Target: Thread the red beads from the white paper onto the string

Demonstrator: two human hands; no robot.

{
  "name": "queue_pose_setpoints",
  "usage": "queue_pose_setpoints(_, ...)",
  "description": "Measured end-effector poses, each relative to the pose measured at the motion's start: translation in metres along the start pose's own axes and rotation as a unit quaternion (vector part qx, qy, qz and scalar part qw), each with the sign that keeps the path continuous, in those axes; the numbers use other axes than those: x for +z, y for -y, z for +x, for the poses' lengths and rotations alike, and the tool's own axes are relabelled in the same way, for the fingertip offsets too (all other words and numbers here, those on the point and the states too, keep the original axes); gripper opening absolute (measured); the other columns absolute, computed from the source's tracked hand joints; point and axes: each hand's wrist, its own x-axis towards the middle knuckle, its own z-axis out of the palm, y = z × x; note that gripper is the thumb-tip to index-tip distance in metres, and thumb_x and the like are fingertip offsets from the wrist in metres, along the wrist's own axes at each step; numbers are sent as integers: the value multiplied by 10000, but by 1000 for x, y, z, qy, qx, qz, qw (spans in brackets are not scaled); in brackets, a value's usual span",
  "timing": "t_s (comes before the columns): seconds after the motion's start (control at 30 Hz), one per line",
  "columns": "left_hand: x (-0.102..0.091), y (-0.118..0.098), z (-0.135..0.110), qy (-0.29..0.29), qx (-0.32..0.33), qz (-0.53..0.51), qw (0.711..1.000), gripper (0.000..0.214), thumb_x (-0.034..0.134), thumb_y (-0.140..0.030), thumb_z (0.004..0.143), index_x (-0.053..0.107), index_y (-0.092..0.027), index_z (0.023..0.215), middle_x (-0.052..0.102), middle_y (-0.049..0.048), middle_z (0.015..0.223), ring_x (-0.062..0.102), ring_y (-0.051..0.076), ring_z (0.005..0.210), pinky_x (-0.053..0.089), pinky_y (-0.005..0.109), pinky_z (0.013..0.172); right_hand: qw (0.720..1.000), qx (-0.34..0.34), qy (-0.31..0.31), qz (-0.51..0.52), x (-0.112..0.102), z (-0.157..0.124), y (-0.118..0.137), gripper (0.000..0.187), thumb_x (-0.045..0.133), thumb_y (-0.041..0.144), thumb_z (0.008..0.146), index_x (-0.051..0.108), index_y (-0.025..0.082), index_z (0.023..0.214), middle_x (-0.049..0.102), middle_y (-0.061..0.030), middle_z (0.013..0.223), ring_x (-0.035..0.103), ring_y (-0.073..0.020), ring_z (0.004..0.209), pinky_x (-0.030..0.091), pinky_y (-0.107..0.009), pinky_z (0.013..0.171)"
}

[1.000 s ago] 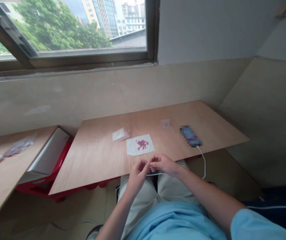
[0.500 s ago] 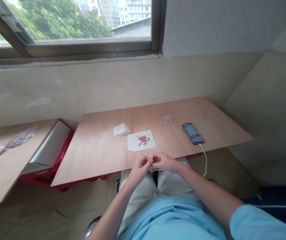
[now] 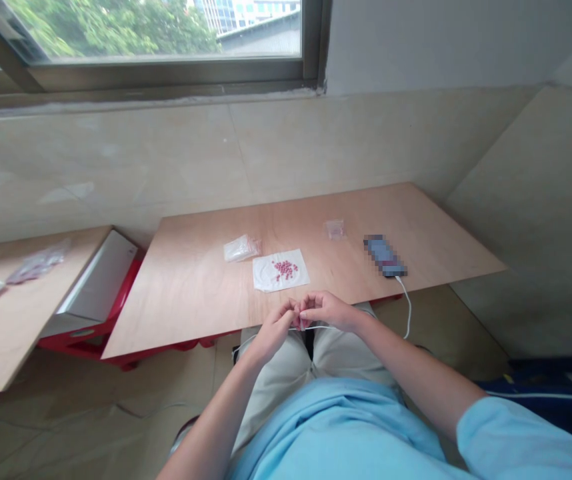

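Left hand [image 3: 275, 328] and right hand [image 3: 329, 312] are held together above the lap, fingertips pressed close. They appear to pinch a thin white cord [image 3: 272, 329], whose free end trails past the left hand toward the lower left. A tiny pinkish item [image 3: 304, 324] sits at the pinch, too small to identify.

Beyond the hands, on the light plywood bench [image 3: 191, 293], lies a square white paper sheet [image 3: 280, 271] bearing a loose cluster of small pink-red beads [image 3: 285, 269]. To its left is a crumpled clear plastic bag [image 3: 241, 248]; to its right, a small clear plastic bag [image 3: 335, 229]. Further right, a blue smartphone, pixelated [image 3: 385, 256], trails a white charging cable [image 3: 407, 307] over the front edge of the bench.

Hazards:
- Slack or loosened pinch: the cord may slip, and the pinkish item may drop to the floor.
- Bench jolted or paper dragged: the sheet has no rim, so the beads may roll and scatter.
- Forearm or knee catching the hanging charging cable: the smartphone may be pulled across the bench, or off it.
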Motion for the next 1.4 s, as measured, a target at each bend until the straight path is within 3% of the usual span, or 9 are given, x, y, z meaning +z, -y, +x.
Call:
queue_pose_setpoints(0.2, 2, 0, 1, -11, -11, -23, 1000, 92, 464, -193, 862, 526, -177, 796, 554, -17, 730, 564, 145, 728, 446, 282, 731, 1000, 5, -23, 3, -4, 5, -8, 287, 809, 329, 765, 589, 160, 840, 712, -29, 784, 683, -154, 697, 535, -281, 691)
queue_pose_setpoints(0.47, 6, 0, -1, -4, 9, 0, 1000, 243, 601, -391, 930, 512, -174, 865, 592, -7, 754, 565, 135, 718, 438, 269, 706, 999, 2, -28, -16, 0, 3, -6, 245, 785, 302, 785, 598, 156, 846, 691, -8, 716, 665, -143, 683, 519, -272, 698)
queue_pose_setpoints(0.7, 5, 4, 1, -2, 21, -29, 999, 165, 614, -309, 895, 512, -179, 888, 627, -4, 751, 605, 144, 713, 473, 274, 699, 999, 1, -41, -4, -4, 4, -12, 249, 795, 287, 766, 621, 158, 891, 711, -14, 731, 688, -153, 668, 537, -272, 677)
queue_pose_setpoints(0.9, 3, 8, 0, -10, -23, -19, 1000, 154, 582, -312, 890, 553, -165, 857, 672, 27, 758, 659, 169, 725, 533, 329, 747, 999, 13, -37, 32, -3, 2, -14, 255, 796, 258, 762, 613, 166, 913, 722, -16, 752, 686, -152, 626, 548, -281, 637)
queue_pose_setpoints(1.13, 3, 9, 0, -11, -9, 10, 1000, 208, 643, -335, 867, 536, -162, 821, 663, 23, 712, 636, 141, 662, 505, 271, 671, 997, 18, -9, 72, 4, 0, -10, 273, 795, 278, 786, 577, 170, 910, 711, -13, 748, 687, -158, 657, 553, -309, 682)
queue_pose_setpoints(1.4, -2, -8, -6, 58, -15, 19, 998, 316, 629, -455, 916, 604, -143, 874, 686, 61, 808, 664, 167, 769, 519, 306, 763, 997, 42, -35, 58, 7, -3, -4, 380, 858, 382, 728, 571, 167, 854, 696, -3, 691, 671, -150, 625, 546, -302, 667)
